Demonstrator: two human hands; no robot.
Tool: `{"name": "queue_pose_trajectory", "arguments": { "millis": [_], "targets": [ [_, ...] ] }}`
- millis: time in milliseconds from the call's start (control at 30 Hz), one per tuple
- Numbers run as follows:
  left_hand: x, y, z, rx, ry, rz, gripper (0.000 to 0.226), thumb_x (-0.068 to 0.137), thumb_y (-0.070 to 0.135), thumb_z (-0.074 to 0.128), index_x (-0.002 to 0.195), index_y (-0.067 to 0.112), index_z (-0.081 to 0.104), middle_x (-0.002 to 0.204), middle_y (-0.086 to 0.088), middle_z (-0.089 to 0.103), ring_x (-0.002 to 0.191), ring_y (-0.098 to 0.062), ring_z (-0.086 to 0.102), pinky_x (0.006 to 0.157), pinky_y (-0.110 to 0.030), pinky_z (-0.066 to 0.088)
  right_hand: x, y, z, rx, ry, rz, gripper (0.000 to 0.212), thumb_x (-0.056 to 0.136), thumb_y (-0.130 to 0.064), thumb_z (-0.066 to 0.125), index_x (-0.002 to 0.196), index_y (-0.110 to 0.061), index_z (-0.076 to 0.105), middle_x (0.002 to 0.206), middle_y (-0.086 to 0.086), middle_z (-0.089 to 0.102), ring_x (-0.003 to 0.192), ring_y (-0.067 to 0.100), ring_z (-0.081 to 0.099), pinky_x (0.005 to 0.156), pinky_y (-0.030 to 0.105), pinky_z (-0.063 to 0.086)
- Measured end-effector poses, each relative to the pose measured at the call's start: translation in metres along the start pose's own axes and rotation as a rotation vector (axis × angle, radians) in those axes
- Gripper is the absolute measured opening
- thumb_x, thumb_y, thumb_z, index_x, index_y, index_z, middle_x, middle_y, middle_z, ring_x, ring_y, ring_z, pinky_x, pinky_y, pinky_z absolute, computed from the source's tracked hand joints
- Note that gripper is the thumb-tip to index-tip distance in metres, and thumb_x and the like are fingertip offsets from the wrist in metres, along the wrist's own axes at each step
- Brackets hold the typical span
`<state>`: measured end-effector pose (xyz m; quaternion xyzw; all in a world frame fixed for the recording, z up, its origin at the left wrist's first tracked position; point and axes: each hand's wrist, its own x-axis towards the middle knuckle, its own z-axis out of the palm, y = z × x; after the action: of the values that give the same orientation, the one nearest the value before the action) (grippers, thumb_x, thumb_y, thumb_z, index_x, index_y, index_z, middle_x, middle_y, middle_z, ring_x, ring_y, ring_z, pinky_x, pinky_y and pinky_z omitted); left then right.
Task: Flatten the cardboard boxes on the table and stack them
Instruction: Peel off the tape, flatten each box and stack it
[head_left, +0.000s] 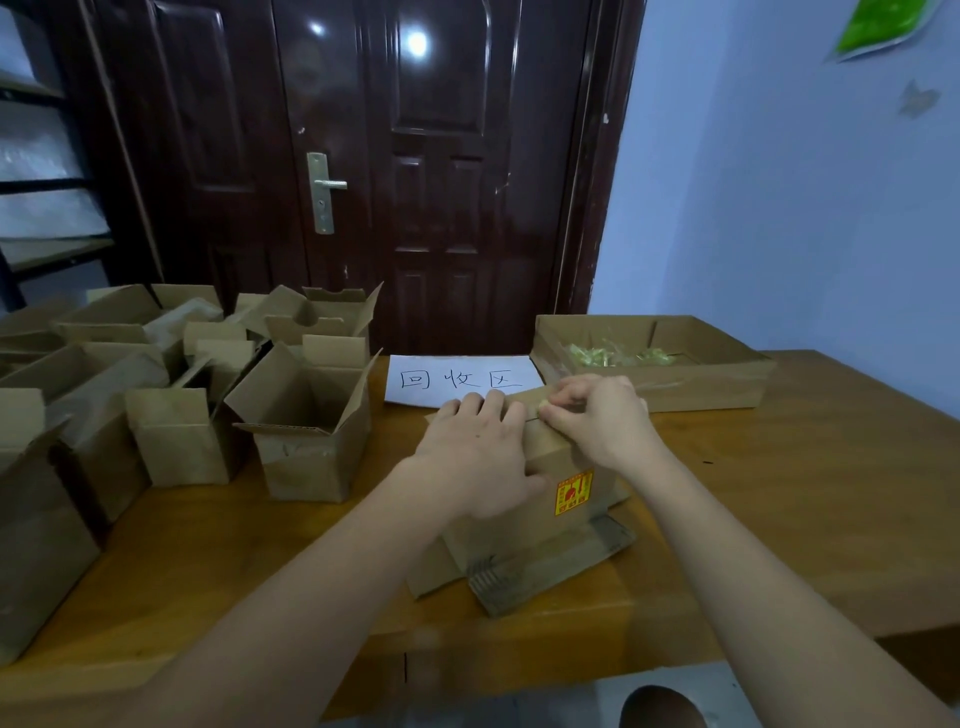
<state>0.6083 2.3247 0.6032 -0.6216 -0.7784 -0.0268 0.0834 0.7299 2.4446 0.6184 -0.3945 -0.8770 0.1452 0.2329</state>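
Item: cardboard box (561, 467), centre of table (779, 493), flaps splayed underneath. My left hand (475, 457) presses flat on its top; my right hand (597, 415) pinches what looks like a tape strip (543, 406) at the far edge. Risk, as I judge it: tape tearing short, or the box skidding off. Shallow tray (675, 379), right: crumpled yellowish tape. Open boxes (306, 415), left: some holding white packing. Paper sign (457, 379) behind.

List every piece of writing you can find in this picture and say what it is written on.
"回收区": handwritten on the white paper sheet lying on the table.
Red and yellow sticker on the cardboard box under the hands: print too small to read.
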Motion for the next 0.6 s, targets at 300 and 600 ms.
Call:
{"name": "queue_pose_trajectory", "arguments": {
  "millis": [300, 600],
  "targets": [
    [-0.001, 0.000, -0.017, 0.056, -0.106, 0.005, 0.068, 0.092, 0.072, 0.045, 0.136, 0.020, 0.038, 0.134, -0.005, 0.044, 0.120, -0.028, 0.043, 0.106, -0.047, 0.040, 0.006, 0.016, -0.016, -0.030, 0.159, -0.129, 0.016, 0.096, -0.013, 0.062, 0.101, -0.021, 0.075, 0.102, -0.001, 0.071, 0.093, 0.019, 0.064, 0.083, 0.033, 0.053],
    [0.024, 0.018, -0.024, 0.048, -0.137, -0.083, 0.108, 0.079, 0.094, 0.034, 0.151, 0.013, 0.030, 0.156, -0.009, 0.034, 0.146, -0.033, 0.030, 0.123, -0.058, 0.015, 0.003, 0.021, -0.010, 0.059, 0.053, -0.019, 0.042, 0.097, -0.039, 0.063, 0.135, -0.024, 0.063, 0.137, 0.001, 0.060, 0.126, 0.020, 0.046, 0.107, 0.030, 0.037]
  ]
}}
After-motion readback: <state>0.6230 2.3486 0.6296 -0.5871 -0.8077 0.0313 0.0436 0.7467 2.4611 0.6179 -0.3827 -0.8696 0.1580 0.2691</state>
